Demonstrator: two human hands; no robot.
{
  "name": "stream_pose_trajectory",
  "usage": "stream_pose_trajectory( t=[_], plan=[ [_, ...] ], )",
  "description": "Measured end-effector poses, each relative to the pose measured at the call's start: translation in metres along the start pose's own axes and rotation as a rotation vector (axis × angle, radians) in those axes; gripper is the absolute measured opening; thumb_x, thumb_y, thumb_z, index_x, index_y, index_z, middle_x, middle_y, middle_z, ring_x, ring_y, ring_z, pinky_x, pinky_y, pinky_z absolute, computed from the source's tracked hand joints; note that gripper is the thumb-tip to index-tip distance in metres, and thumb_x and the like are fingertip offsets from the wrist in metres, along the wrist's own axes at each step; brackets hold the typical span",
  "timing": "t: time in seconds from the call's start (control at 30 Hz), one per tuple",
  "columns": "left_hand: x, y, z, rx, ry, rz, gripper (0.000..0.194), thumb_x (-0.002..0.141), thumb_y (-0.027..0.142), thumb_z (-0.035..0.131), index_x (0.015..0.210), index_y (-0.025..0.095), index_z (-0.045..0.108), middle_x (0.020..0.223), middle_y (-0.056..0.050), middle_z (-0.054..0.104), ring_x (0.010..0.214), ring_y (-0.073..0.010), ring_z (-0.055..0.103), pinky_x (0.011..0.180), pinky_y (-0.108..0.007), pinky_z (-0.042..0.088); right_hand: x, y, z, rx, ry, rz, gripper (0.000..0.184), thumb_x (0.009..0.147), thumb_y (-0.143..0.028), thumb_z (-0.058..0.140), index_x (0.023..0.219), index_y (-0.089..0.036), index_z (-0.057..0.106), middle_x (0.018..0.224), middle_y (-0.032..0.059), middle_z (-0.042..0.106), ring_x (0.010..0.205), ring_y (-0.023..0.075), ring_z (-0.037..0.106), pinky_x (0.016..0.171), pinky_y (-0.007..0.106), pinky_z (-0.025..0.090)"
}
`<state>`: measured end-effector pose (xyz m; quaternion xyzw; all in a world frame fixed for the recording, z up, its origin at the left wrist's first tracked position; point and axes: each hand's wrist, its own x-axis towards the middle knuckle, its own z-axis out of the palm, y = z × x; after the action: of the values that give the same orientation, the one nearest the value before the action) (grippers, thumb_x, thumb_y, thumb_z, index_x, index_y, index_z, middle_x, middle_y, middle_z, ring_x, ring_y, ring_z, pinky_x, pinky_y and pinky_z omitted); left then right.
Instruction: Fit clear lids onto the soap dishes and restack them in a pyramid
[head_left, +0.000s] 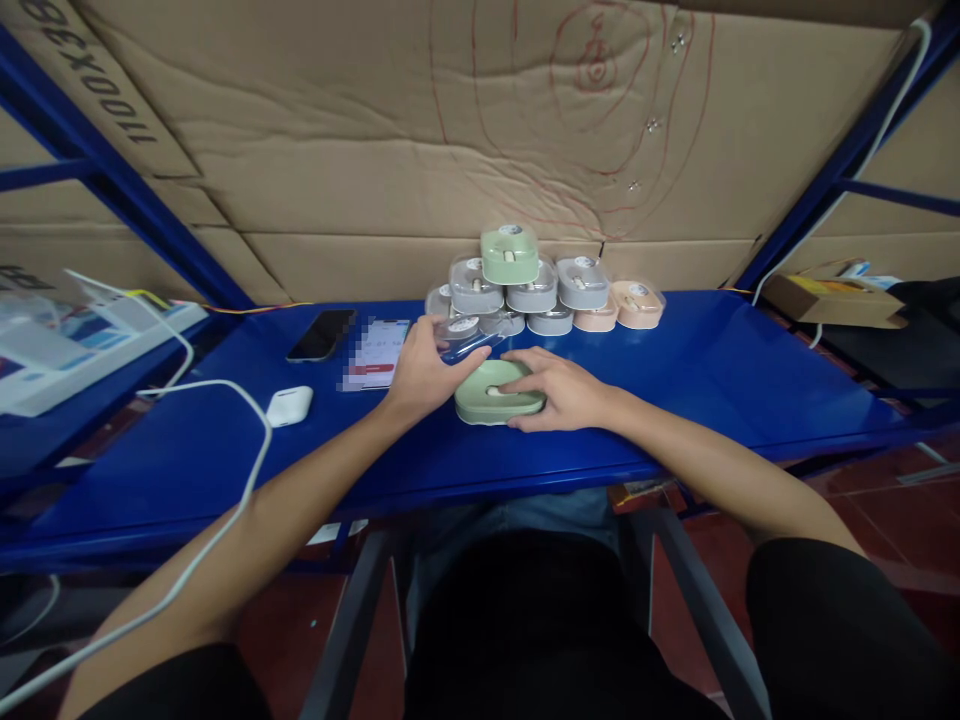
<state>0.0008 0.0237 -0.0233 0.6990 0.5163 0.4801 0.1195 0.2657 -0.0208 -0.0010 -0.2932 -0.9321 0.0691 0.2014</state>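
Note:
A light green plastic box (489,408) sits without its cover on the blue table, in front of me. My right hand (566,390) grips its right side, thumb at the near edge and other fingers at the far rim. One of those fingers reaches inside, near a small pale piece (493,391) in the middle. Tilted just behind the box is a clear plastic lid (469,343), held by its left side in my left hand (424,370). The left fingertips are partly hidden behind the lid.
Several grey, pink and green boxes with clear lids, such as a green one (510,258), are stacked at the back. Left lie a black phone (322,335), a lit screen (380,352) and a white earbud case (290,406). A white cable (255,470) crosses my left arm.

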Motion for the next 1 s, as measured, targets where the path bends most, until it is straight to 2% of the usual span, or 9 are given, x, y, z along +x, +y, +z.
stream_pose_trajectory(
  t=[0.13,0.23,0.4,0.57,0.73,0.87,1.0],
  plan=[
    [0.0,0.001,-0.001,-0.015,0.006,0.001,0.069,0.078,0.048,0.095,0.13,0.022,0.058,0.115,-0.009,0.071,0.099,-0.029,0.075,0.094,-0.051,0.063,0.001,0.002,0.0,0.036,0.019,-0.008,0.046,0.093,-0.051,0.084,0.13,-0.023,0.086,0.157,0.0179,0.064,0.143,0.0398,0.063,0.119,0.063,0.055],
    [0.0,0.004,-0.004,-0.021,0.017,0.006,0.068,0.078,0.048,0.095,0.129,0.022,0.057,0.115,-0.009,0.071,0.1,-0.0296,0.075,0.096,-0.053,0.062,0.0,0.004,-0.001,0.051,0.048,-0.011,0.049,0.093,-0.053,0.083,0.133,-0.024,0.084,0.154,0.017,0.064,0.144,0.0385,0.062,0.121,0.063,0.053],
    [0.003,0.007,-0.007,-0.054,0.059,0.022,0.065,0.079,0.046,0.094,0.126,0.023,0.057,0.117,-0.008,0.07,0.099,-0.0279,0.074,0.098,-0.051,0.062,-0.001,0.009,-0.011,0.014,0.179,0.026,0.053,0.096,-0.06,0.078,0.133,-0.023,0.081,0.153,0.0185,0.064,0.145,0.0403,0.061,0.12,0.063,0.054],
    [0.008,0.01,-0.011,-0.095,0.151,0.044,0.062,0.078,0.042,0.093,0.125,0.024,0.056,0.121,-0.009,0.07,0.101,-0.0268,0.074,0.094,-0.046,0.063,-0.003,0.019,-0.022,0.008,0.251,0.053,0.051,0.098,-0.059,0.074,0.133,-0.022,0.077,0.152,0.0194,0.064,0.142,0.0396,0.063,0.12,0.065,0.053],
    [0.012,0.009,-0.013,-0.111,0.185,0.043,0.065,0.076,0.04,0.095,0.125,0.024,0.056,0.119,-0.008,0.07,0.1,-0.027,0.075,0.092,-0.046,0.064,-0.003,0.019,-0.019,0.015,0.256,0.077,0.051,0.096,-0.061,0.074,0.131,-0.024,0.075,0.152,0.0171,0.064,0.141,0.0388,0.064,0.12,0.064,0.053],
    [0.012,0.006,-0.012,-0.123,0.184,0.043,0.064,0.076,0.041,0.095,0.125,0.024,0.056,0.119,-0.008,0.069,0.1,-0.0272,0.075,0.093,-0.046,0.063,-0.002,0.008,-0.011,0.003,0.218,0.027,0.055,0.098,-0.063,0.073,0.133,-0.021,0.074,0.152,0.0208,0.063,0.141,0.0398,0.063,0.119,0.063,0.054],
    [0.011,0.006,-0.011,-0.123,0.176,0.05,0.064,0.077,0.042,0.094,0.126,0.024,0.055,0.12,-0.008,0.07,0.1,-0.0256,0.075,0.092,-0.044,0.063,-0.002,-0.005,-0.003,-0.008,0.166,-0.016,0.056,0.096,-0.063,0.074,0.133,-0.02,0.074,0.15,0.0207,0.063,0.138,0.0404,0.062,0.116,0.064,0.056]
  ],
)
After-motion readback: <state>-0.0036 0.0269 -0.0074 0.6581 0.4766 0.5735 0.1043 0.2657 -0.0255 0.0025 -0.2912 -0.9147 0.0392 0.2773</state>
